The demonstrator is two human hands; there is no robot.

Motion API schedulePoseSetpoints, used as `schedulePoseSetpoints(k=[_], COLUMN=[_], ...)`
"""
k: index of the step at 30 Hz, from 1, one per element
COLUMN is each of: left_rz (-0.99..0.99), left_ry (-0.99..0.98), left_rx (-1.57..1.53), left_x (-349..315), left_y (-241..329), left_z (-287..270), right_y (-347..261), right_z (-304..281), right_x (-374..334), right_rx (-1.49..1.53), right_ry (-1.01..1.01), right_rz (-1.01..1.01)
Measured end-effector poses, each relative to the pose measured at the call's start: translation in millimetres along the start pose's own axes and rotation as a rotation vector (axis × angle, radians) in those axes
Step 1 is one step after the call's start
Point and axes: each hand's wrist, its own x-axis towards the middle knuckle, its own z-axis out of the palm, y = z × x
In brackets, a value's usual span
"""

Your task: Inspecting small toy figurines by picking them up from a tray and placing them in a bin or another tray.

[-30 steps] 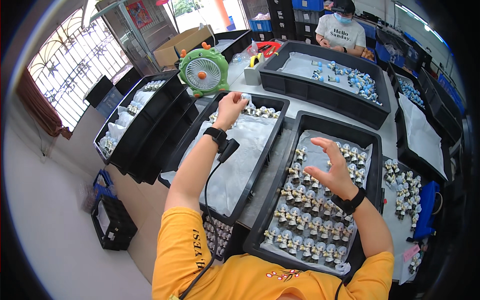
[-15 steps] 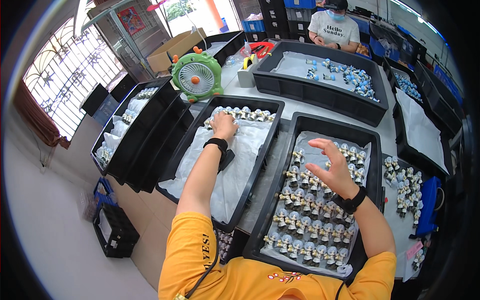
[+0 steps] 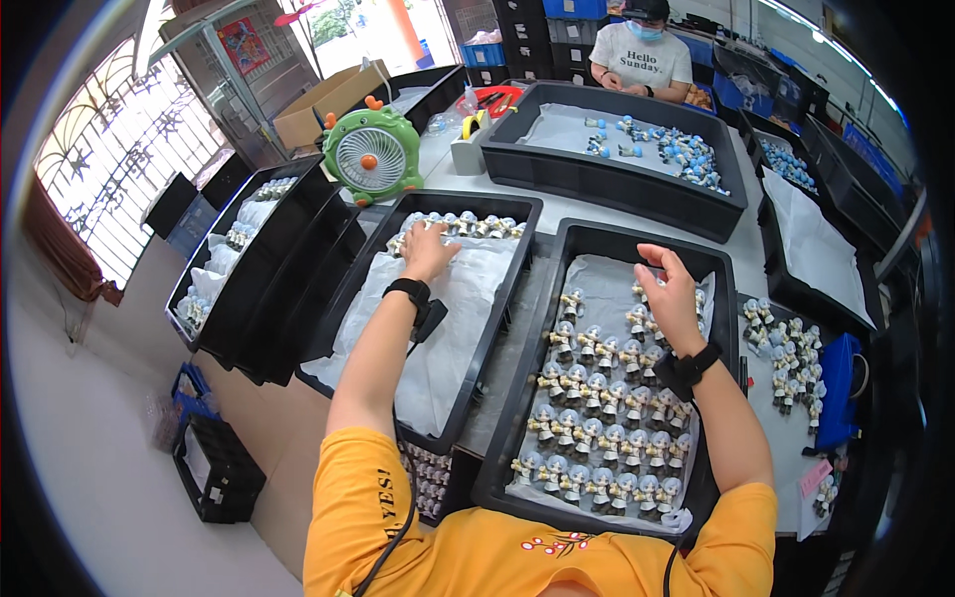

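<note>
My left hand (image 3: pixel 428 253) is at the far end of the left black tray (image 3: pixel 466 423), over a row of small pale-haired figurines (image 3: pixel 482 227). Its thumb stands away from the other fingers, and no figurine shows in its grasp. Over the far right part of the right black tray (image 3: pixel 572 237), my right hand (image 3: pixel 670 298) hovers with thumb and fingers apart and curved. Beneath and beside it are more figurines (image 3: pixel 637 320) of the same kind, partly covered by the hand. Several rows of figurines (image 3: pixel 597 438) fill the nearer part of that tray, on white liner.
A green fan (image 3: pixel 372 157) and a tape dispenser (image 3: pixel 470 154) stand beyond the trays. Farther back, a black tray (image 3: pixel 607 187) holds blue-topped pieces, with a masked person (image 3: pixel 642 60) behind it. Stacked trays (image 3: pixel 274 269) stand left; loose figurines (image 3: pixel 791 358) and a blue bin (image 3: pixel 841 393) lie right.
My right hand has moved farther away and rightward over the right tray. My left hand stays by the far row, its thumb now farther out. The whole view has shifted slightly.
</note>
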Motion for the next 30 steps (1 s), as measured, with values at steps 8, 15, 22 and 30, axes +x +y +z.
schedulePoseSetpoints(k=[8,15,22,30], left_rz=[0.469,0.429,-0.005,0.063], left_ry=[-0.218,-0.644,-0.681,-0.897], left_rx=[-0.832,-1.164,-1.526,-1.729], left_x=[-91,-164,-163,-165], left_y=[122,166,152,151], left_z=[-89,-95,-55,-63], right_y=[49,53,-28,-57], right_z=[-10,11,10,6], right_x=[-7,-21,-18,-37], right_rx=[-0.478,-0.794,0.110,0.202], right_ry=[-0.408,-0.494,-0.248,-0.281], right_rz=[0.105,0.154,-0.127,-0.232])
